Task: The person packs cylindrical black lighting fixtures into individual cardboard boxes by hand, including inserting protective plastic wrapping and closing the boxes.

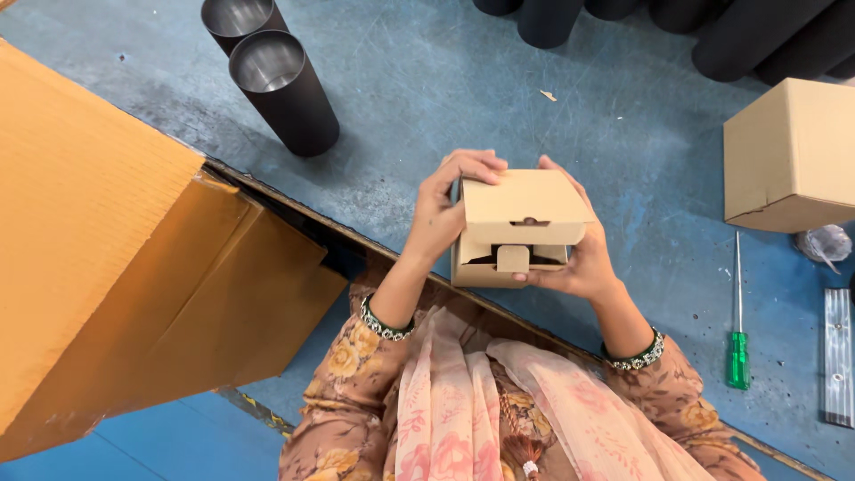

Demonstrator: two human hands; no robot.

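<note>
A view from above of a person's two hands holding a small cardboard box (517,227) at the centre of the frame, over a worn blue table (427,98). The left hand (443,212) grips the box's left side, fingers curled over the top edge of the lid. The right hand (579,258) cups the box from the right and below, with the thumb at the front lower edge. The lid is nearly down; a small tab (513,257) sticks out at the front, under the lid's flap, and a dark gap shows between lid and base.

Both wrists wear beaded bangles, and the sleeves are brown with a floral print. A pale pink scarf (454,410) hangs down at the bottom centre.

A big orange-brown carton (116,267) fills the left side of the frame, its flaps open. In the upper left, two dark metal tubes (276,85) stand upright, just beside each other, open ends up. More dark tubes (712,27) lie along the top right edge. A closed cardboard box (788,156) sits at the right edge. Below it, a screwdriver (737,312) with a green handle lies on the table, shaft pointing up the frame. Near it, at the far right, lies a flat metal strip (837,356), and above that a bit of clear plastic (824,242).
</note>
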